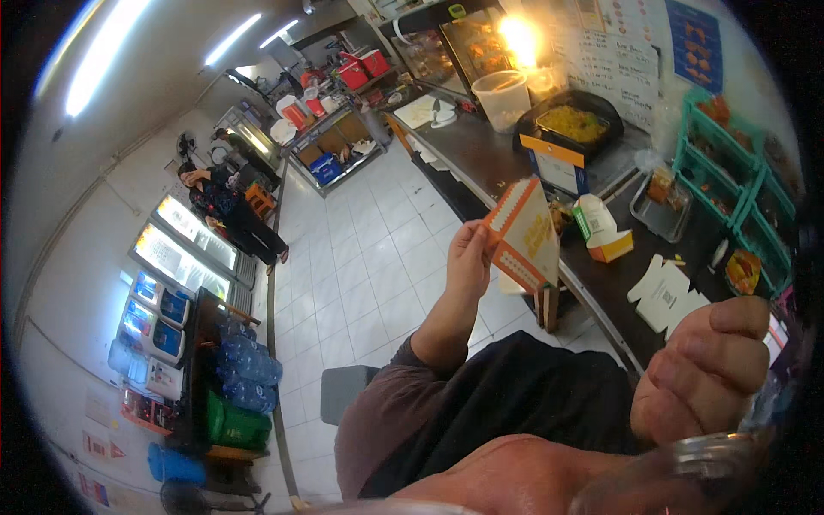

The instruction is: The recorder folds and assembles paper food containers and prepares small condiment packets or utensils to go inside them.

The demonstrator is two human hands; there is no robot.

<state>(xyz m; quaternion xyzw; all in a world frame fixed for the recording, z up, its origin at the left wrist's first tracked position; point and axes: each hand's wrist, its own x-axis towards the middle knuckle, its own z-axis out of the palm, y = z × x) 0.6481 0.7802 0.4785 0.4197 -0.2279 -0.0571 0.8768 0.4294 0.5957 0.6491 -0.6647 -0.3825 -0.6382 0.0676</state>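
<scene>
My left hand (pixel 469 259) is closed on the edge of an orange and white printed paper food packet (pixel 530 233), held upright beside the counter's front edge. Close to the camera at the lower right is my right hand (pixel 705 367), its fingers curled into a fist. Whatever it may hold is hidden. Beyond that fist a flattened white carton (pixel 668 297) lies on the dark counter (pixel 605 276). An open orange, white and green food carton (pixel 600 226) stands just right of the packet, with an orange-topped white carton (pixel 556 165) behind it.
Farther back on the counter are a metal tray (pixel 659 211), a black tray of yellow food (pixel 573 124) and a clear tub (pixel 502 101). Green baskets (pixel 717 153) line the right side. Across the tiled floor, a person (pixel 230 206) stands near glass-door fridges (pixel 185 249); large water bottles (pixel 249 365) are nearer.
</scene>
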